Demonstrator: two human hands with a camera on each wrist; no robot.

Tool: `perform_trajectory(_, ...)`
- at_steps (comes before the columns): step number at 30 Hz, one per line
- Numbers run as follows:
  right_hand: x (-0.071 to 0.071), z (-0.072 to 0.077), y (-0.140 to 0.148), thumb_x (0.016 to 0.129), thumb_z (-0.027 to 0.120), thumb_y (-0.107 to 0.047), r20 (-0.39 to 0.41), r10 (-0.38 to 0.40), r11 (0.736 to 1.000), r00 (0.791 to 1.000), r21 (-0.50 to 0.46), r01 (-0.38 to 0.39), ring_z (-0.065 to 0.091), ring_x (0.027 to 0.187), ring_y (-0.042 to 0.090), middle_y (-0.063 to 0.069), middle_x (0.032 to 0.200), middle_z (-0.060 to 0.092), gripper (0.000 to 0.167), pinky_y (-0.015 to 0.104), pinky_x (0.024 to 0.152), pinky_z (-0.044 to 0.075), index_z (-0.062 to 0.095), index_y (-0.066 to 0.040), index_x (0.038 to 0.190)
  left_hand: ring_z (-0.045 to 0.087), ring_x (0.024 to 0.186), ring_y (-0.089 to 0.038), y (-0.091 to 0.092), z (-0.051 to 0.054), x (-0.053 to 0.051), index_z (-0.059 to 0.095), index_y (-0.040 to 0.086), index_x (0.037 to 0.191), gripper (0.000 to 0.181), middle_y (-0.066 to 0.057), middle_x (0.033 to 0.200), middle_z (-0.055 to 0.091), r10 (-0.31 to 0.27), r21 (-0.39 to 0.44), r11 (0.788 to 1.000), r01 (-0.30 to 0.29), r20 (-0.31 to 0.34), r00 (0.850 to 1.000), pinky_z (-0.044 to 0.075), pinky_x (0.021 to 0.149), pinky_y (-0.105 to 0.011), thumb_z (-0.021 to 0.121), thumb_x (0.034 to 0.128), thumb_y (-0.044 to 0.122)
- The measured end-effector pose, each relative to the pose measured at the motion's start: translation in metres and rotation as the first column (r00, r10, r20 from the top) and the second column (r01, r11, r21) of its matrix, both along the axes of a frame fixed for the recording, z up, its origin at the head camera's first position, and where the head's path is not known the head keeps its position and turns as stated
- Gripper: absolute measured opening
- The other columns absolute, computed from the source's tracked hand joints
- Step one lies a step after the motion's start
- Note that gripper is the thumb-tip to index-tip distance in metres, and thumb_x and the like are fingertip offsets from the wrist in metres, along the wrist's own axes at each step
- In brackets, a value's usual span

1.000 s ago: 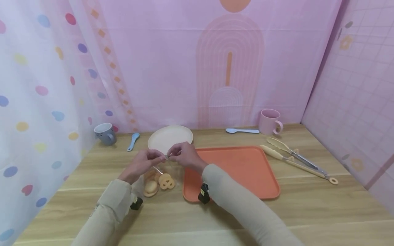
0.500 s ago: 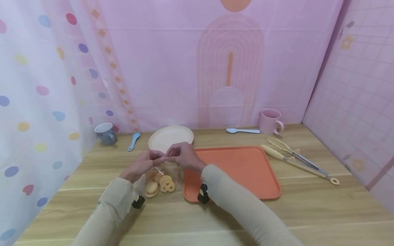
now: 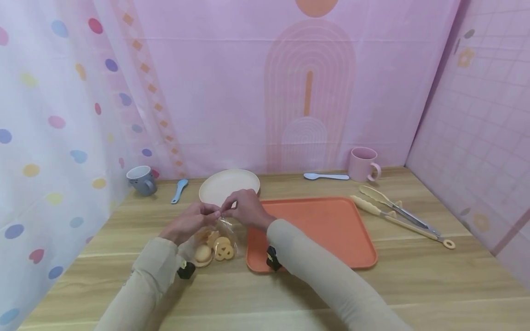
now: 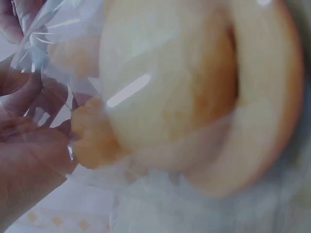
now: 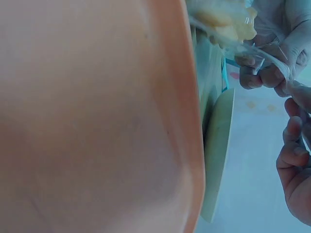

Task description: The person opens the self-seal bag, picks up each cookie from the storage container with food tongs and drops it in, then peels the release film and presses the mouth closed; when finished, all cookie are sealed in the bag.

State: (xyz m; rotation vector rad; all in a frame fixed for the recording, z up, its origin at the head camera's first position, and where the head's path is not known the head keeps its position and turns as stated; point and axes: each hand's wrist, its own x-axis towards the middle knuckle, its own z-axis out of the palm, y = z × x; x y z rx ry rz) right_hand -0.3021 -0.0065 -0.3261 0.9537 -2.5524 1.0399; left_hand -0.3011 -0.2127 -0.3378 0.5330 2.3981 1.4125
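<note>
A clear plastic bag (image 3: 233,234) with several cookies in it hangs below my two hands, its lower part at the table. Inside are a pretzel-shaped cookie (image 3: 224,251) and a round, two-layered one (image 3: 203,254); the latter fills much of the left wrist view. My left hand (image 3: 191,222) pinches the gathered top of the bag between thumb and fingers. From the other side my right hand (image 3: 247,210) pinches the same gathered top, fingertips meeting the left ones. In the right wrist view the stretched film (image 5: 272,57) runs up to the joined fingertips. What exactly lies between them is hidden.
Right of the bag lies an orange tray (image 3: 319,230). A cream plate (image 3: 227,181) stands behind the hands. Along the back are a grey-blue mug (image 3: 141,180), blue spoon (image 3: 180,191), pale spoon (image 3: 327,176) and pink mug (image 3: 362,164). Tongs (image 3: 403,218) lie at the right.
Both hands have shifted slightly left, fingertips still together at the bag's top. The bag's film now stands out more below the right fingers, and a bright streak near the left thumb no longer shows.
</note>
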Motion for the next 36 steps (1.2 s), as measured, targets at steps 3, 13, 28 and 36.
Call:
perform_trajectory(3, -0.001, 0.0, -0.003, 0.085, 0.081, -0.014, -0.018, 0.018, 0.999, 1.0, 0.038, -0.017, 0.054, 0.068, 0.002, 0.0, 0.086, 0.078, 0.003, 0.012, 0.066, 0.039, 0.079, -0.012, 0.083, 0.059, 0.091, -0.011, -0.002, -0.002, 0.0, 0.063, -0.01, 0.118, 0.029, 0.003, 0.095, 0.066, -0.008, 0.017, 1.0, 0.007, 0.012, 1.0, 0.048, 0.089, -0.03, 0.056, 0.102, 0.014)
perform_trajectory(13, 0.002, 0.004, -0.015, 0.095, 0.064, -0.008, -0.008, 0.061, 0.928, 0.998, 0.369, -0.054, 0.061, 0.09, 0.014, 0.005, 0.096, 0.069, 0.004, 0.021, 0.084, 0.049, 0.067, -0.006, 0.096, 0.06, 0.092, -0.007, -0.006, -0.005, 0.004, 0.065, -0.006, 0.113, 0.026, 0.007, 0.094, 0.066, -0.001, 0.03, 1.0, 0.0, 0.019, 1.0, 0.053, 0.085, -0.025, 0.057, 0.1023, 0.016)
perform_trajectory(28, -0.001, -0.003, 0.003, 0.093, 0.069, -0.006, 0.008, 0.128, 0.992, 0.992, 0.024, -0.128, 0.057, 0.078, 0.01, 0.007, 0.087, 0.068, 0.004, 0.015, 0.07, 0.046, 0.068, -0.006, 0.089, 0.063, 0.094, -0.01, -0.006, 0.0, 0.001, 0.06, -0.013, 0.118, 0.031, 0.0, 0.098, 0.065, 0.003, 0.034, 0.999, -0.005, 0.062, 0.998, 0.056, 0.087, -0.029, 0.054, 0.1031, 0.014)
perform_trajectory(36, -0.001, 0.003, 0.004, 0.087, 0.077, -0.008, 0.059, 0.194, 0.98, 0.979, 0.026, -0.195, 0.07, 0.078, 0.008, 0.003, 0.09, 0.079, 0.006, 0.01, 0.071, 0.051, 0.08, -0.011, 0.091, 0.064, 0.096, -0.01, -0.008, -0.001, -0.005, 0.066, -0.005, 0.111, 0.022, 0.004, 0.098, 0.07, -0.145, 0.069, 0.988, 0.14, 0.066, 0.987, 0.053, 0.09, -0.029, 0.056, 0.1006, 0.011)
